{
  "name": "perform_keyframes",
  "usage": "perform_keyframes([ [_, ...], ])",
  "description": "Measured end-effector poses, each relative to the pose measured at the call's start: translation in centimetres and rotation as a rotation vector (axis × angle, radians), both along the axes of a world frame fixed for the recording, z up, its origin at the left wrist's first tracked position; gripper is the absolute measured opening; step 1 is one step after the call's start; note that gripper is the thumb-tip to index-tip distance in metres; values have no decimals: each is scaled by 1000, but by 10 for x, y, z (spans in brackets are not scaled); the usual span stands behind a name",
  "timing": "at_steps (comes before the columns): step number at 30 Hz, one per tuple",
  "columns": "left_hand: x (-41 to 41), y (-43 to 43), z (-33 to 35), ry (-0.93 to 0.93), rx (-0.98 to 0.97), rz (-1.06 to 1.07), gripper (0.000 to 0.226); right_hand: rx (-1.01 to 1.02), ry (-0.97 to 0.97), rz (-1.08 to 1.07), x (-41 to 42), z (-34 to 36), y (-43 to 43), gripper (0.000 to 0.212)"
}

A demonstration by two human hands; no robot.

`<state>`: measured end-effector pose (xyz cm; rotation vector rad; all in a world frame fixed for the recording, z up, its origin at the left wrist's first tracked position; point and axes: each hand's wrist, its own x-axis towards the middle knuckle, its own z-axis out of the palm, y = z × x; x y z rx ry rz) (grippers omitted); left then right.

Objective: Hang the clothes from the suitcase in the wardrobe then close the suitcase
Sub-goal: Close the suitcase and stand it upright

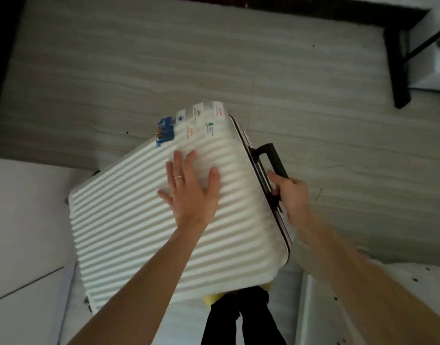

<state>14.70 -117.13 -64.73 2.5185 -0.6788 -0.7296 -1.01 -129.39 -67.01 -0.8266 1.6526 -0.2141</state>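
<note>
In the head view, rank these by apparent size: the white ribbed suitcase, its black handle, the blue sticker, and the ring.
1. white ribbed suitcase
2. black handle, partly hidden by the right hand
3. blue sticker
4. ring

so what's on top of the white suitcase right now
The left grip rests flat on the ribbed suitcase, with stickers near its far edge. The right grip holds the side handle. The closed shell covers whatever is inside.

Grey wood-grain floor (214, 58); perhaps black table leg (398, 70).
</note>
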Motion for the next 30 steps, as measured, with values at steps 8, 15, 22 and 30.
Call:
perform_keyframes([
  [8, 81, 21, 159, 193, -226, 582, 70, -217, -135, 381, 103, 197, 17, 29],
  [15, 100, 80, 187, 277, -222, 808, 118, -348, -219, 583, 139, 251, 62, 31],
  [22, 106, 115, 178, 284, -289, 847, 117, -886, 151, 939, 144, 224, 74, 50],
  [30, 116, 164, 179, 364, -355, 851, 108, -746, 410, 1235, 143, 208, 112, 56],
])
